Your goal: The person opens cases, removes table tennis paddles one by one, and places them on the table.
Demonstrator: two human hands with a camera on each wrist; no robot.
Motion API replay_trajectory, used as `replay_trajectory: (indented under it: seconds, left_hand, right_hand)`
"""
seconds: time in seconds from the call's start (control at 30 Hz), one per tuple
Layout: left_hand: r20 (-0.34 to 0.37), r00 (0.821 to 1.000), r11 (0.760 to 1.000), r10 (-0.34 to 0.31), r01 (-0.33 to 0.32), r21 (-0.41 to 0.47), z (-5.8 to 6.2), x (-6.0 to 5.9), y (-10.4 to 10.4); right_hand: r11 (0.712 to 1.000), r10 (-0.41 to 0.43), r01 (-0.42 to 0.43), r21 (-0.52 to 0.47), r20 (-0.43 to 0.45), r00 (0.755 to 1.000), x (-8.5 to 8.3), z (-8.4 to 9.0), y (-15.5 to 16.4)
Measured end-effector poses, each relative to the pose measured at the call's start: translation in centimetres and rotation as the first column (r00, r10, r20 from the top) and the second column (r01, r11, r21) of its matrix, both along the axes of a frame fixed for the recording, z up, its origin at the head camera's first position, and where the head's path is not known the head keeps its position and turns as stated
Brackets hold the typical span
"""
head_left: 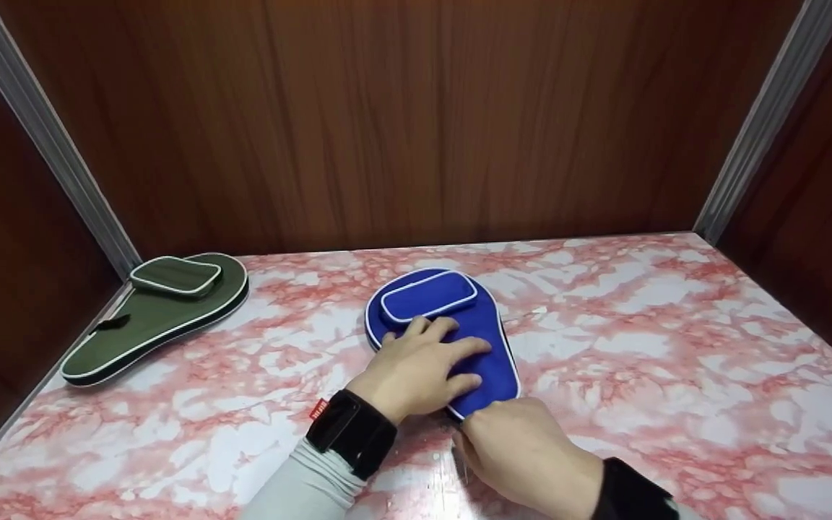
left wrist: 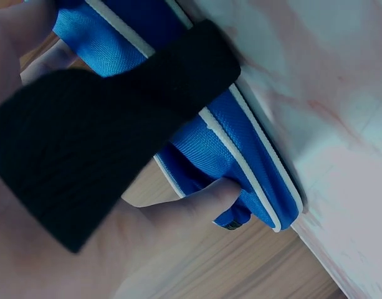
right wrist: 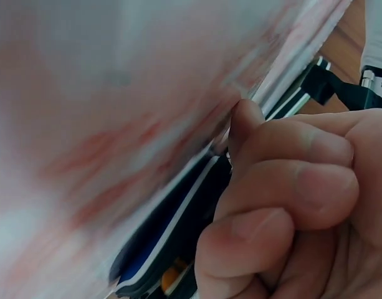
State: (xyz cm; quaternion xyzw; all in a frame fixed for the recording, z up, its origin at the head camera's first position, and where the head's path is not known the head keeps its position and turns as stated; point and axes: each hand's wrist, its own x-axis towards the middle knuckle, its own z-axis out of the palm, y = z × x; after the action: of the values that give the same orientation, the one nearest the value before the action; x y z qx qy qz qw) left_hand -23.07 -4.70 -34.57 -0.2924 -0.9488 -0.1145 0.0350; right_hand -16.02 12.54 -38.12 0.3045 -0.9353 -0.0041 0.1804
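A blue table tennis paddle case (head_left: 492, 339) with white piping and a raised pocket lies flat at mid-table, narrow end toward me. My left hand (head_left: 423, 365) rests on it below the pocket, fingers spread and slightly bent. In the left wrist view, a finger (left wrist: 219, 196) presses against the case's blue fabric (left wrist: 200, 149). At the narrow end, my right hand (head_left: 521, 448) grips the edge with curled fingers. The right wrist view shows these curled fingers (right wrist: 284, 187) beside the dark case edge (right wrist: 178, 218); the exact part pinched is hidden.
A similar green case (head_left: 163, 318) with a black loop lies at the left, near the side wall. Brown wood-look panels (head_left: 416, 123) enclose the back and sides of the red-and-white marbled tabletop (head_left: 661, 361). Each wrist wears a black band (head_left: 354, 432).
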Motion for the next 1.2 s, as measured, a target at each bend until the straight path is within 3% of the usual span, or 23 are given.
replay_trajectory:
  seconds: [0.27,0.5,0.63,0.77,0.87,1.2]
  left_hand:
    - [0.007,1.000,1.000,-0.003,0.003,0.004,0.0,-0.1,0.0]
    - [0.035,0.999,1.000,-0.017,0.016,0.012,-0.2,-0.1,0.0]
    - [0.047,0.998,0.999,-0.031,0.031,0.019,-0.2,-0.4,-0.2]
    - [0.039,0.998,0.998,-0.052,0.050,0.044,-0.1,-0.7,-0.4]
    - [0.039,0.998,0.997,-0.058,0.055,0.055,-0.1,-0.8,-0.3]
    - [0.043,0.997,0.994,-0.062,0.057,0.094,0.1,-0.8,-0.2]
  right_hand:
    - [0.999,0.036,-0.036,-0.017,0.036,0.999,-0.7,0.2,-0.9]
    - [0.994,0.095,-0.088,-0.072,0.098,0.991,-0.8,0.4,0.3]
    - [0.985,0.131,-0.105,-0.135,0.204,0.970,-1.1,1.2,1.9]
    - [0.980,0.102,-0.028,-0.199,0.375,0.921,-1.9,2.6,3.7]
    - [0.970,0.066,0.048,-0.237,0.450,0.890,-2.9,3.4,5.1]
    - [0.954,-0.123,0.217,-0.206,0.391,0.912,-5.8,3.4,8.5]
